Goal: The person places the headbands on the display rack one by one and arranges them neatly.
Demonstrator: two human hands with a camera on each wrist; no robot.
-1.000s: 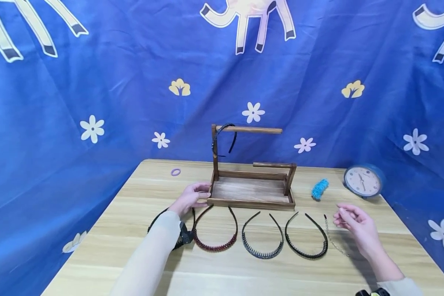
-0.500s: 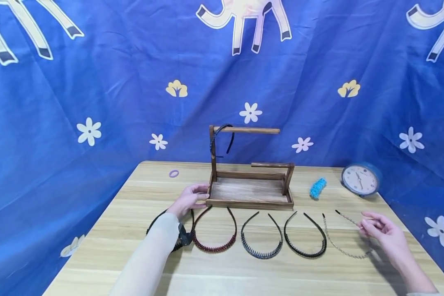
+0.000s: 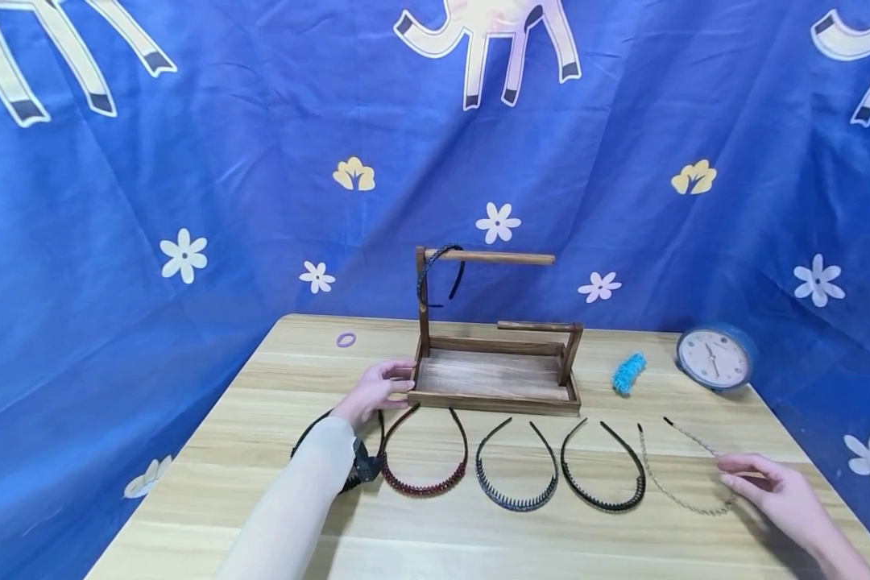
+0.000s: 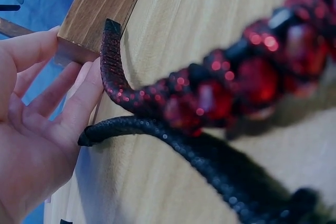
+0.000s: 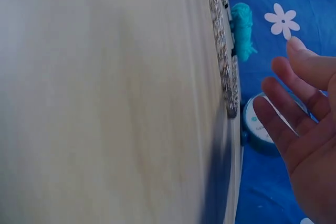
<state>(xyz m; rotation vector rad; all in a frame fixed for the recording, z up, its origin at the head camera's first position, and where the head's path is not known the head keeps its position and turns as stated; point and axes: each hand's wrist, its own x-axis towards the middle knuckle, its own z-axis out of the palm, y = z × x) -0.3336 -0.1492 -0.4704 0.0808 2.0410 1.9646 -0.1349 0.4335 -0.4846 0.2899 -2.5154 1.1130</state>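
My left hand (image 3: pixel 371 393) touches the left end of the wooden rack (image 3: pixel 493 401) with outstretched fingers, also seen at the wood's corner in the left wrist view. Beside it lie a red beaded headband (image 3: pixel 424 488) and a black headband (image 3: pixel 312 427), the latter partly hidden by the forearm. At the right, my right hand (image 3: pixel 776 491) hovers over the side of a silvery braided headband (image 3: pixel 685 503), covering part of it. In the right wrist view its fingers are loosely extended, apart from the headband.
A blue-grey toothed headband (image 3: pixel 516 503) and a black one (image 3: pixel 605 503) lie in front of the rack. Another dark headband (image 3: pixel 426 270) hangs on the rack's upper bar. Behind are a purple ring (image 3: pixel 345 340), a fluffy turquoise bundle (image 3: pixel 628 373) and a round clock (image 3: pixel 714 358).
My right hand has moved right and toward me, from the clock side of the braided headband to its right side, uncovering more of it. The left hand stays at the rack.
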